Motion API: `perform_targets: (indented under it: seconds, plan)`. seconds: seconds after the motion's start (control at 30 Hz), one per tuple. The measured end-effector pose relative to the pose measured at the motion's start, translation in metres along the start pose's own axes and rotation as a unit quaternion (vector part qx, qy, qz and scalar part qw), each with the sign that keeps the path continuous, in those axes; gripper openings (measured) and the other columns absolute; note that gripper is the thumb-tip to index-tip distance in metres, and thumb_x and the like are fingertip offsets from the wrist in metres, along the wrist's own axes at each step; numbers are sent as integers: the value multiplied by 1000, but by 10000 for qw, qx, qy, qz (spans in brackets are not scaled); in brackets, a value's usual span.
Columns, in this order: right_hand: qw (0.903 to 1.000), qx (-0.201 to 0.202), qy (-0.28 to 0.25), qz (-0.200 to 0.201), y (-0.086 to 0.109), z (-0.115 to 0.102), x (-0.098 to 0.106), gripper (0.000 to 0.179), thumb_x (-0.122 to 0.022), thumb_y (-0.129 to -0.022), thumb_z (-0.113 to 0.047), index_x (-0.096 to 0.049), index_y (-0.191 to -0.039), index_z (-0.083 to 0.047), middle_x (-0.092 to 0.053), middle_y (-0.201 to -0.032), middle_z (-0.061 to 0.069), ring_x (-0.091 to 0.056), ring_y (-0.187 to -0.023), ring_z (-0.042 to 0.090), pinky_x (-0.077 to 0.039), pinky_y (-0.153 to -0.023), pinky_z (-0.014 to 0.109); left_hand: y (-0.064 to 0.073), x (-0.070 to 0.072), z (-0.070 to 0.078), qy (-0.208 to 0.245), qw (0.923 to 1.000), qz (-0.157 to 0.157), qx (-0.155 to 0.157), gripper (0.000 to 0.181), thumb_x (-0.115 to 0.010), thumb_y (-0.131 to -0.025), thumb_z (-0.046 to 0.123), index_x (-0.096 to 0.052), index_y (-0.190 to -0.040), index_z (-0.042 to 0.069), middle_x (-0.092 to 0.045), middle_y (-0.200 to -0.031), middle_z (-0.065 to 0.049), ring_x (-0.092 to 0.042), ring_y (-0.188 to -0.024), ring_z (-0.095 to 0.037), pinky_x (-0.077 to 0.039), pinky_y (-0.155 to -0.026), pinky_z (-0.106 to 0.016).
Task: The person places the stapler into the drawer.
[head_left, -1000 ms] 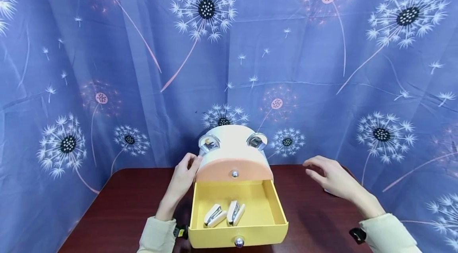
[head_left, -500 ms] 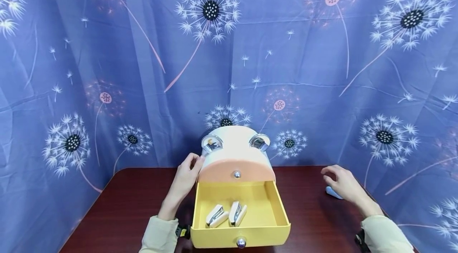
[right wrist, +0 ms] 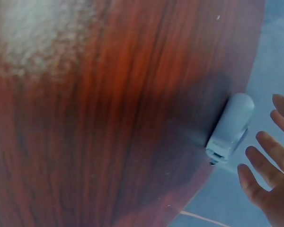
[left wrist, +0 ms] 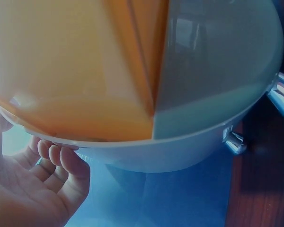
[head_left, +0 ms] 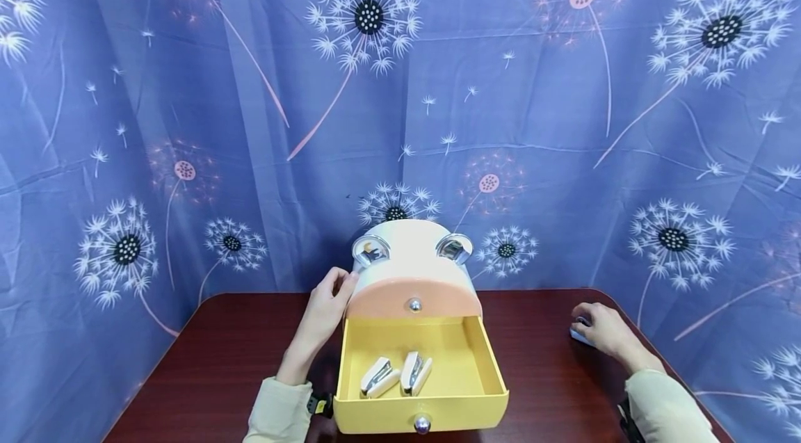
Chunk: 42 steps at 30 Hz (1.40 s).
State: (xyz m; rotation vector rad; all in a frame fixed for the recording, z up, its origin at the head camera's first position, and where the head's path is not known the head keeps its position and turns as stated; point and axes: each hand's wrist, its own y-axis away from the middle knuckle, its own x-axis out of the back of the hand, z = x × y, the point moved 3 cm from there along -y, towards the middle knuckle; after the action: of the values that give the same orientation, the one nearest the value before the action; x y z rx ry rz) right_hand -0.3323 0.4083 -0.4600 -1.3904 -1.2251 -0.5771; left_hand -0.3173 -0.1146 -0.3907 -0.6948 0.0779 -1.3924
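Note:
A small chest of drawers [head_left: 409, 266] has a rounded white top, an upper peach drawer [head_left: 382, 297] and a lower yellow drawer [head_left: 457, 415] pulled out. My left hand [head_left: 327, 298] rests against the chest's left side; in the left wrist view the bent fingertips [left wrist: 73, 161] touch its edge. Two white staplers, a left one [head_left: 379, 378] and a right one [head_left: 414, 373], lie in the yellow drawer. Far right, my right hand [head_left: 603, 328] reaches over a light blue stapler [right wrist: 232, 125]. Its spread fingers stand just beside that stapler in the right wrist view.
The dark red wooden table [head_left: 238, 359] carries the chest. Blue dandelion-print cloth [head_left: 263, 151] hangs behind and along the sides. Two shiny round eye-like pieces, a left one [head_left: 370, 249] and a right one [head_left: 455, 248], stick out from the chest's top. A silver knob [head_left: 422, 423] projects from the yellow drawer.
My right hand has moved right and down to the blue stapler, which was mostly hidden behind it at first. The left hand stays at the chest. The view shifted slightly.

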Motion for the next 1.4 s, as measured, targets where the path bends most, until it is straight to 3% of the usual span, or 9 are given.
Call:
perform_targets:
  seconds: [0.27,0.77,1.0,1.4]
  plan:
    - [9970,-457,-57,-623,4,12,-7,23,-71,-71,-17,-62,-89,-7,-59,-83,10,-52,-76,27,-39,-67,44,0,2,0,9,10000,45,51,29,-49,-84,50,-51,-82,21,-44,-58,-1,-45,-50,-15,-38,-48,-27]
    - [9945,-567,-18,-885,10,18,-17,33,-72,-67,-13,-60,-95,-2,-57,-86,13,-51,-77,27,-40,-67,43,2,2,3,134,9998,-55,146,28,-50,-84,47,-51,-81,18,-44,-57,-2,-45,-49,-15,-37,-47,-26]
    - [9952,-405,87,-881,11,21,-15,34,-73,-66,-14,-61,-95,-2,-58,-87,14,-53,-79,29,-41,-68,44,10,9,36,200,9998,-55,71,20,-52,-89,28,-50,-83,9,-41,-56,-2,-41,-46,-11,-35,-45,-24]
    - [9981,184,201,-545,4,4,6,31,-73,-67,-15,-62,-93,-3,-57,-81,6,-53,-74,23,-42,-64,40,10,9,39,147,9998,-14,112,19,-52,-89,28,-51,-82,10,-42,-57,-2,-42,-48,-10,-36,-47,-25]
